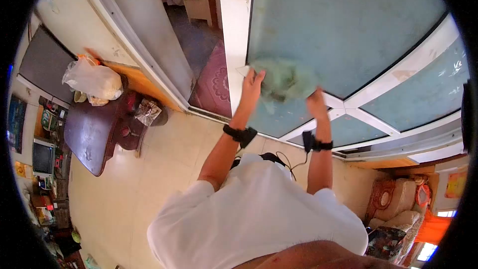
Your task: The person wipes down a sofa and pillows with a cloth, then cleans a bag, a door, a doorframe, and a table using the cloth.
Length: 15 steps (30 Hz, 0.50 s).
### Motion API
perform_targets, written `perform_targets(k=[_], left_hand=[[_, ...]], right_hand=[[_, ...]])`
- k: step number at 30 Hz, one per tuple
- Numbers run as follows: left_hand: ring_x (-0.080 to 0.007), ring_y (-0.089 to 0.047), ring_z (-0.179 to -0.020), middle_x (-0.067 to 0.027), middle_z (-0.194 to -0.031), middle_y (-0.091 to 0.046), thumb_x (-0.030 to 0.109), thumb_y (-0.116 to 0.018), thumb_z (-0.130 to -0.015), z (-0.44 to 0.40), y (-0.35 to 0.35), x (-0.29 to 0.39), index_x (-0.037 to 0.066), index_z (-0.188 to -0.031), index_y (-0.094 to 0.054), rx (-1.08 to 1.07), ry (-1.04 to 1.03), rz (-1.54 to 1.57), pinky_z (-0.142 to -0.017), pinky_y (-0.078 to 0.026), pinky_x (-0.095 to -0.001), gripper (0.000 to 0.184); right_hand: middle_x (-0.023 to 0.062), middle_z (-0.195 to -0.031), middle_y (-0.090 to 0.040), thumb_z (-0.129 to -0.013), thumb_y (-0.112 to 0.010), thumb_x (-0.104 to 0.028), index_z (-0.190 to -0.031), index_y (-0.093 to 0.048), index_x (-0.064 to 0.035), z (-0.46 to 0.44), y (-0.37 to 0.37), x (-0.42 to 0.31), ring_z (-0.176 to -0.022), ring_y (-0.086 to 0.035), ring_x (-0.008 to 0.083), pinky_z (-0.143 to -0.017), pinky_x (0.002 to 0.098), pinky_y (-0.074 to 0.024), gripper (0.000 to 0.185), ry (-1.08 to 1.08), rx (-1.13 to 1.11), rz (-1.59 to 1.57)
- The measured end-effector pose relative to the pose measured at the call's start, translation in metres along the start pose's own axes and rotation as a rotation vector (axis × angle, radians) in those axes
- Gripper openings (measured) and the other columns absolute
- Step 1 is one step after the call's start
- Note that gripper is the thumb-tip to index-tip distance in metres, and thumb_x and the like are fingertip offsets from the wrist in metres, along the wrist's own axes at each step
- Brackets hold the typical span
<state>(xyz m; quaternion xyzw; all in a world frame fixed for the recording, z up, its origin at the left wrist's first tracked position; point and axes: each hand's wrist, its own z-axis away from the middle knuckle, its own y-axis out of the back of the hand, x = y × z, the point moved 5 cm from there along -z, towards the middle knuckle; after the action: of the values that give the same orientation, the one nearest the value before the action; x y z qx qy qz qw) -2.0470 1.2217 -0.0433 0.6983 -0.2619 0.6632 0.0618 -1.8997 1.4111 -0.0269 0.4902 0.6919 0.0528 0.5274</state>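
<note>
A thin, pale green, see-through plastic bag [286,77] is stretched between my two hands, with a darker patch showing in its middle. My left hand [253,83] is closed on the bag's left edge, near the white door frame. At the bag's right edge my right hand [315,103] is closed in a fist on it, slightly smeared by motion. Behind the bag stands the frosted glass panel [343,25]. Black straps with small boxes sit on both wrists, and a cable hangs from the right one.
To the left, a dark wooden table [87,129] bears a filled white plastic bag [97,82]. An open doorway shows a pink patterned mat [214,82]. Shelves with small items [47,169] line the far left. A covered sofa [398,201] stands at the lower right.
</note>
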Motion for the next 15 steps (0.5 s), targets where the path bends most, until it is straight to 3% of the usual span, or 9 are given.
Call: perform_targets(k=[2,4,7,8,10,11,13,14,15], left_hand=[[-0.0167,-0.053,-0.091,-0.0071,-0.092,-0.054,0.021,-0.066,-0.090,-0.012,0.005,0.052,-0.001,-0.100,-0.056,0.015,-0.416,-0.074,-0.082,-0.043,-0.0283,0.027],[-0.0192,-0.053,-0.089,-0.0091,-0.093,-0.053,0.020,-0.068,-0.088,-0.021,0.014,0.087,-0.001,-0.101,-0.055,0.074,-0.604,-0.231,-0.081,-0.043,-0.0300,0.028],[-0.0224,-0.051,-0.089,-0.0117,-0.092,-0.052,0.023,-0.064,-0.091,-0.031,0.028,0.088,-0.002,-0.104,-0.053,0.199,-0.580,-0.266,-0.083,-0.042,-0.0324,0.030],[-0.0224,-0.051,-0.089,-0.0117,-0.092,-0.052,0.023,-0.064,-0.091,-0.033,0.036,0.070,-0.002,-0.104,-0.053,0.199,-0.578,-0.266,-0.083,-0.042,-0.0324,0.030],[-0.0299,-0.052,-0.089,-0.0180,-0.094,-0.054,0.036,-0.054,-0.096,-0.044,0.059,0.004,-0.002,-0.108,-0.054,0.197,-0.257,-0.355,-0.084,-0.042,-0.0390,0.041],[-0.0356,-0.053,-0.090,-0.0225,-0.097,-0.055,0.042,-0.047,-0.097,-0.039,0.069,-0.041,-0.004,-0.109,-0.054,0.108,-0.116,-0.547,-0.083,-0.042,-0.0436,0.048],[-0.0482,-0.050,-0.098,-0.0318,-0.105,-0.056,0.050,-0.030,-0.101,-0.026,0.096,-0.143,-0.010,-0.113,-0.052,-0.199,0.155,-0.899,-0.086,-0.039,-0.0535,0.065],[-0.0490,-0.052,-0.094,-0.0331,-0.101,-0.057,0.052,-0.029,-0.101,-0.008,0.107,-0.160,-0.011,-0.113,-0.050,-0.061,0.282,-0.837,-0.088,-0.039,-0.0521,0.067],[-0.0411,-0.056,-0.098,-0.0266,-0.107,-0.059,0.055,-0.032,-0.099,0.005,0.113,-0.174,-0.006,-0.119,-0.050,-0.135,0.246,-0.771,-0.085,-0.043,-0.0486,0.066]], right_hand=[[0.0201,-0.099,-0.063,-0.093,-0.048,-0.011,-0.117,-0.053,0.0057,-0.029,0.031,0.018,-0.093,-0.059,0.0316,-0.085,0.0420,-0.0463,0.030,-0.188,0.140,-0.071],[0.0170,-0.091,-0.064,-0.094,-0.046,-0.014,-0.117,-0.052,0.0058,-0.055,0.051,-0.064,-0.080,-0.062,0.0261,-0.077,0.0398,-0.0503,0.031,0.060,-0.040,-0.480],[0.0200,-0.088,-0.065,-0.089,-0.049,-0.010,-0.120,-0.050,0.0038,-0.067,0.026,-0.080,-0.072,-0.065,0.0294,-0.069,0.0393,-0.0532,0.034,-0.240,-0.097,-0.413],[0.0200,-0.088,-0.065,-0.089,-0.049,-0.010,-0.120,-0.050,0.0038,-0.065,0.015,-0.085,-0.072,-0.065,0.0294,-0.069,0.0393,-0.0532,0.034,-0.243,-0.098,-0.413],[0.0264,-0.092,-0.067,-0.082,-0.052,-0.004,-0.120,-0.053,0.0019,-0.065,0.000,-0.103,-0.078,-0.067,0.0361,-0.069,0.0433,-0.0529,0.038,0.013,0.002,-0.067],[0.0264,-0.092,-0.067,-0.082,-0.052,-0.004,-0.120,-0.053,0.0019,-0.064,-0.013,-0.099,-0.078,-0.067,0.0361,-0.069,0.0433,-0.0529,0.038,0.014,0.003,-0.069],[0.0307,-0.084,-0.063,-0.076,-0.049,-0.002,-0.123,-0.049,-0.0001,-0.058,-0.054,-0.091,-0.077,-0.063,0.0464,-0.067,0.0494,-0.0526,0.047,0.138,-0.143,0.355],[0.0307,-0.084,-0.063,-0.076,-0.049,-0.002,-0.123,-0.049,-0.0001,-0.052,-0.068,-0.087,-0.077,-0.063,0.0464,-0.067,0.0494,-0.0526,0.047,0.140,-0.140,0.346],[0.0312,-0.085,-0.063,-0.076,-0.048,-0.002,-0.124,-0.049,-0.0003,-0.047,-0.080,-0.083,-0.080,-0.062,0.0472,-0.070,0.0502,-0.0519,0.048,0.107,-0.139,0.295]])
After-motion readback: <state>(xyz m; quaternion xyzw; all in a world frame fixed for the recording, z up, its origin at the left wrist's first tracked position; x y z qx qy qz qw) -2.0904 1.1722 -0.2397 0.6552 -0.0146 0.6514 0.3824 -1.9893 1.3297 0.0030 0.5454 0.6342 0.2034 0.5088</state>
